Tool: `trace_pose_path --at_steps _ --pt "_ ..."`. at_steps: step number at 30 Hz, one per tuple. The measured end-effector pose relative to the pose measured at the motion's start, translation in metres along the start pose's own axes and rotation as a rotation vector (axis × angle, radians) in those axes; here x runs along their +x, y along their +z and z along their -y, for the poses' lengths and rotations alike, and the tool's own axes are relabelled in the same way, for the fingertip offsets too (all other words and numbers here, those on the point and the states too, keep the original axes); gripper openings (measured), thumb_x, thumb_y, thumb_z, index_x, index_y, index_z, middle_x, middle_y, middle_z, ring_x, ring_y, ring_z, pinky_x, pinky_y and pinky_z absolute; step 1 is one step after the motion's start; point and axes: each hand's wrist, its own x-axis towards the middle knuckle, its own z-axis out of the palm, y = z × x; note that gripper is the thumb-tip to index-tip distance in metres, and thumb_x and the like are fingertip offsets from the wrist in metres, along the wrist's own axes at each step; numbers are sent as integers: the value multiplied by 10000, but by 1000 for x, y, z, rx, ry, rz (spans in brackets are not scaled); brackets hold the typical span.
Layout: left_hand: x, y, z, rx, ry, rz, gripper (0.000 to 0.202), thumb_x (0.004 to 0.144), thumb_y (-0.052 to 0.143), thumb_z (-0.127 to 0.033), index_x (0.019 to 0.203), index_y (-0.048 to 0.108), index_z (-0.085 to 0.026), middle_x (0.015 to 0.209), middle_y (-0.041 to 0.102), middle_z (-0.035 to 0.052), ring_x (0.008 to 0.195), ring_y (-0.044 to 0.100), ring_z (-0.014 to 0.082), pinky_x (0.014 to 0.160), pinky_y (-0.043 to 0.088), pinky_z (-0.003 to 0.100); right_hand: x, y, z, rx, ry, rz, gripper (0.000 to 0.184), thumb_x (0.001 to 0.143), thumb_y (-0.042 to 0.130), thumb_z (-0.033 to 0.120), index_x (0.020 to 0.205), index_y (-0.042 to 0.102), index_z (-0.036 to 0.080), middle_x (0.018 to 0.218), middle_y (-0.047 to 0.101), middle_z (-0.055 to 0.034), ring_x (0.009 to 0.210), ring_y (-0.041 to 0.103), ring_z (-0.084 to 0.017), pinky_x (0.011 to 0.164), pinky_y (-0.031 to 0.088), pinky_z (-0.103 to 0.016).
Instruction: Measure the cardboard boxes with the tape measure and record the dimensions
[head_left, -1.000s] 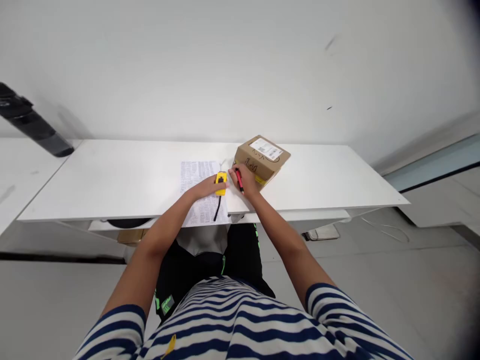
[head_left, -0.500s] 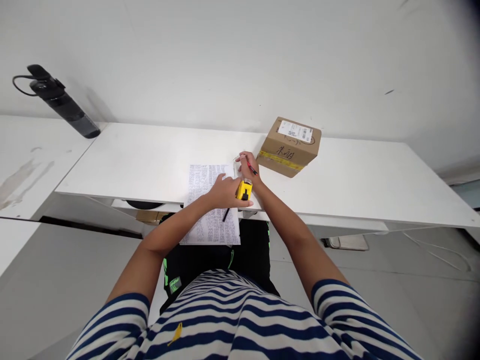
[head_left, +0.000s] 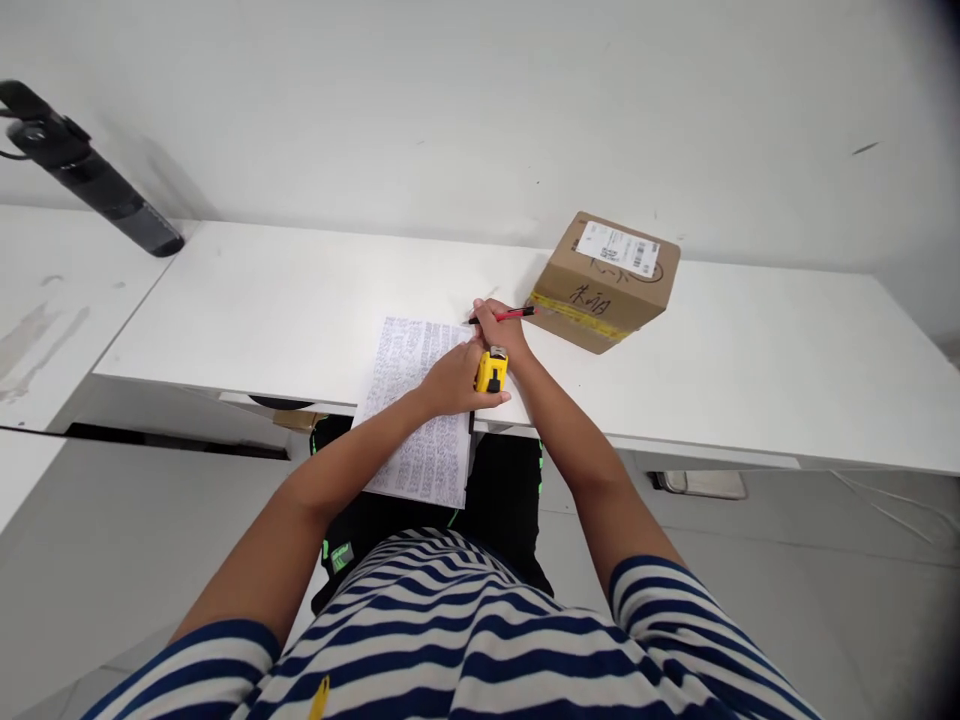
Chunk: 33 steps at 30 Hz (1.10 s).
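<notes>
A yellow and black tape measure (head_left: 492, 371) is in my left hand (head_left: 454, 380), whose fingers are closed around it, above the right side of a sheet of paper. The paper (head_left: 420, 455) is covered in dense writing or print and hangs over the table's front edge. My right hand (head_left: 499, 325) grips a red and black pen (head_left: 514, 314) near the paper's upper right corner. The pen lies almost level, its dark tip toward the left. Both hands are close together and seem to touch.
A taped cardboard box (head_left: 592, 305) with a white label stands right of my hands on the white table (head_left: 712, 370). At the far left leans into view a dark bottle (head_left: 112, 190). A wall (head_left: 390, 120) rises behind the table.
The pen has turned from steeply slanted to nearly level in my right hand. The paper's lower end has swung left. The whole view has shifted, with the box now further right.
</notes>
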Motion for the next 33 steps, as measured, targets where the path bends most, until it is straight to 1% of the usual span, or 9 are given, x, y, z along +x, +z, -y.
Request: trace_pose_path --at_steps 2,5,9,12,16,21,25,29,33 --pt "0 -1 -1 12 -12 2 669 764 713 -632 1188 492 -164 1195 634 177 1105 628 353 929 527 519 -3 0 1 -45 -5 -30 458 851 620 653 689 579 227 526 502 48 509 539 -140 522 420 -272" --pt "-2 -2 -2 33 -31 11 622 753 723 -639 1130 509 -193 1139 645 149 1083 632 348 898 534 513 -5 0 2 -87 -27 4 465 831 647 623 621 517 229 531 502 46 519 551 -137 527 414 -268" --pt "-3 -1 -3 45 -33 10 610 741 740 -625 1119 510 -204 1128 649 131 1075 637 335 909 531 505 -4 0 3 -100 -18 19 436 837 629 587 618 511 229 528 497 47 504 545 -135 510 402 -263" --pt "-3 0 -3 48 -47 20 607 748 730 -629 1117 510 -200 1099 654 124 1033 646 322 878 538 490 -3 -1 2 -106 -23 22 405 843 612 543 613 503 229 527 494 48 504 548 -135 511 403 -264" --pt "-2 -2 -4 61 -69 29 601 753 717 -647 1098 512 -201 1100 655 121 1013 655 316 853 543 477 -2 -1 1 -110 -6 69 384 824 627 511 599 496 228 532 510 45 499 529 -128 509 403 -263" --pt "-2 -2 -4 65 -72 33 618 754 713 -648 1119 505 -196 1110 656 128 1012 655 316 844 542 470 -1 -1 -1 -73 23 42 369 816 625 507 604 521 223 548 529 42 488 514 -119 496 398 -257" --pt "-2 0 -2 60 -52 27 605 758 706 -653 1104 499 -202 1076 660 113 989 649 308 820 537 458 -2 -1 1 -76 18 48 363 813 622 509 613 559 212 570 560 31 484 499 -112 496 406 -255" --pt "-2 0 -1 47 -39 15 612 767 700 -653 1128 494 -203 1095 660 113 1003 650 303 832 534 451 -2 -1 4 -87 16 -11 383 811 613 522 595 534 215 582 574 20 512 508 -119 500 414 -253" --pt "-2 0 -2 49 -42 19 600 767 707 -639 1128 495 -209 1088 662 106 1006 653 305 843 537 458 -2 -1 3 -80 19 30 381 801 622 519 592 514 220 580 569 25 513 516 -121 500 415 -254"
